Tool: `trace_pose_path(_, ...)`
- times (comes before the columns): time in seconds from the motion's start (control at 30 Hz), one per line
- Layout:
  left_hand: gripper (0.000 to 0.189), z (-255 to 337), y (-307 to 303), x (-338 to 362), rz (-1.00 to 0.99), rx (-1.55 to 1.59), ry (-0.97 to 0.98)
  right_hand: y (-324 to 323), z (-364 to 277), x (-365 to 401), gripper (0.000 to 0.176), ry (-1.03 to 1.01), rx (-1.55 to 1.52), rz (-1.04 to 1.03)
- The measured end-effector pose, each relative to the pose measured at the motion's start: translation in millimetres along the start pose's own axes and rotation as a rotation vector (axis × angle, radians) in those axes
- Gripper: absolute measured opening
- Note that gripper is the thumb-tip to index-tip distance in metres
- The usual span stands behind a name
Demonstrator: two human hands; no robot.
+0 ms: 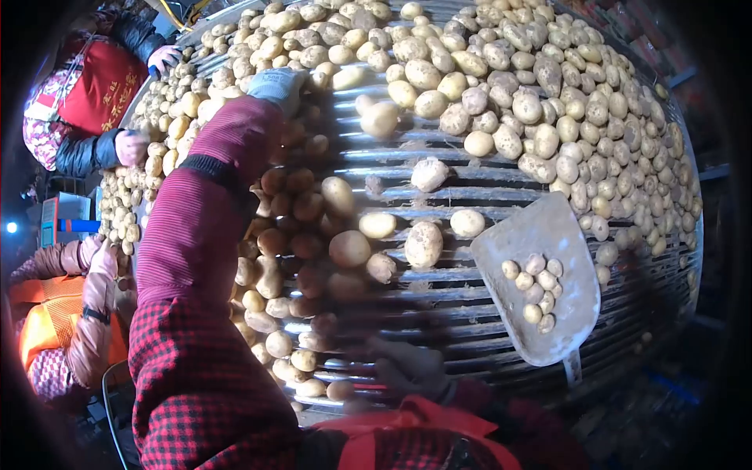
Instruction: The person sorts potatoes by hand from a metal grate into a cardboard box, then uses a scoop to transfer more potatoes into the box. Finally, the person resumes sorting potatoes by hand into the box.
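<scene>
My left arm, in a red ribbed and checked sleeve, reaches to the far side of the slatted metal table. My left hand, in a pale blue-grey glove, is among the potatoes; its fingers are hidden. Low over the slats near my body is my gloved right hand, dark and smeared by motion, so its fingers do not show clearly. Between the hands, several loose potatoes lie on the slats, and two blurred ones are near the left hand. More potatoes lie in shadow beside my left sleeve.
A metal scoop holding several small potatoes lies at the right, handle toward me. A large potato heap covers the far right. At the left edge, two people work: one in a red apron, one in an orange vest.
</scene>
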State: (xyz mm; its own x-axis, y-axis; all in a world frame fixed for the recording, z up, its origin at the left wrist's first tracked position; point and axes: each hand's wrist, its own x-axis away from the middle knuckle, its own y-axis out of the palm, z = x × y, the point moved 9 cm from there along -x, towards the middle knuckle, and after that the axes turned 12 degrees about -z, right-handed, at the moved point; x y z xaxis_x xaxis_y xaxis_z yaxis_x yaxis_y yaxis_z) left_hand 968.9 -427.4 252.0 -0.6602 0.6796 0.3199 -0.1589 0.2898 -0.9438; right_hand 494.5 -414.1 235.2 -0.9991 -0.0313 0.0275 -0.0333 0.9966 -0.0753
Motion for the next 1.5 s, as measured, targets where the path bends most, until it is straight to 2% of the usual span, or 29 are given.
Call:
trace_pose_path(0.1,0.034,-5.2,-8.8,-0.4,0.054,0.011,0.024,-0.6,-5.8,-3.6,0.033,0.003,0.042,-0.007)
trace_pose_path(0.2,0.036,-8.0,-10.7,8.4,-0.02,0.047,-0.068,2.0,-3.2,-2.1,0.032,-0.039,0.137,-0.019)
trace_pose_path(0.23,0.032,-13.8,-7.9,7.7,0.05,0.03,-0.035,1.3,-3.6,-1.5,0.032,-0.025,0.131,-0.018)
trace_pose_path(0.33,0.029,-28.7,-5.9,25.9,0.058,0.477,-0.004,-1.7,-7.2,-2.4,0.031,-0.033,0.161,-0.009)
trace_pose_path(0.4,0.028,-5.7,-13.9,38.8,0.123,0.263,0.132,-1.4,-9.4,-3.0,0.031,-0.097,0.238,0.011)
trace_pose_path(0.47,0.031,15.5,-9.7,38.1,0.022,0.219,0.202,-0.1,-12.3,-5.2,0.031,-0.089,0.26,0.011)
trace_pose_path(0.57,0.038,38.5,-4.6,36.5,-0.131,0.359,0.183,-1.2,-11.6,-6.3,0.031,-0.067,0.256,-0.008)
trace_pose_path(0.6,0.037,43.1,-3.5,32.0,-0.123,0.284,0.156,-0.4,-9.8,-4.8,0.031,-0.059,0.242,-0.01)
trace_pose_path(0.67,0.035,51.2,4.6,17.1,-0.11,0.122,0.115,0.1,-4.7,-4.5,0.032,-0.018,0.143,-0.022)
trace_pose_path(0.73,0.032,51.6,8.7,10.4,-0.079,0.132,0.103,0.3,-7.8,-3.5,0.033,0.003,0.11,-0.013)
trace_pose_path(0.83,0.026,42.6,-1.8,10.6,-0.006,0.167,0.071,8.8,17.1,2.5,0.032,0.251,-0.248,-0.081)
trace_pose_path(0.93,0.016,50.2,-7.6,32.9,0.017,0.295,0.158,-18.9,-23.3,-25.7,0.032,0.06,-0.056,0.087)
trace_pose_path(0.97,0.013,49.9,-2.5,36.5,0.022,0.385,0.144,-22.0,-34.1,-39.9,0.032,-0.008,-0.134,0.077)
trace_pose_path(1.03,0.015,57.9,1.0,40.3,0.018,0.253,0.066,-23.8,-49.7,-74.5,0.033,0.021,-0.352,0.023)
trace_pose_path(1.13,0.019,74.5,-5.5,56.9,0.069,0.165,0.161,-23.3,-48.8,-122.0,0.036,0.004,-0.438,0.039)
trace_pose_path(1.2,0.02,78.4,-6.9,67.1,0.125,0.161,0.241,-23.8,-21.6,-143.2,0.043,0.014,-0.63,0.069)
trace_pose_path(1.27,0.021,80.0,-8.3,65.5,0.094,0.227,0.231,-24.3,-18.1,-148.1,0.049,0.021,-0.717,0.047)
trace_pose_path(1.3,0.022,76.5,-3.7,61.5,0.109,0.169,0.174,-24.0,-15.2,-148.7,0.056,0.02,-0.71,-0.012)
trace_pose_path(1.37,0.022,64.9,6.7,53.8,-0.066,0.539,-0.012,-33.6,-9.5,-150.6,0.058,-0.01,-0.802,-0.063)
trace_pose_path(1.47,0.019,62.5,16.6,57.5,-0.081,0.796,-0.122,-37.4,-12.0,-149.2,0.064,-0.004,-0.834,-0.104)
trace_pose_path(1.5,0.018,66.4,9.4,58.5,-0.046,0.67,-0.078,-37.5,-14.8,-148.9,0.064,0.0,-0.823,-0.111)
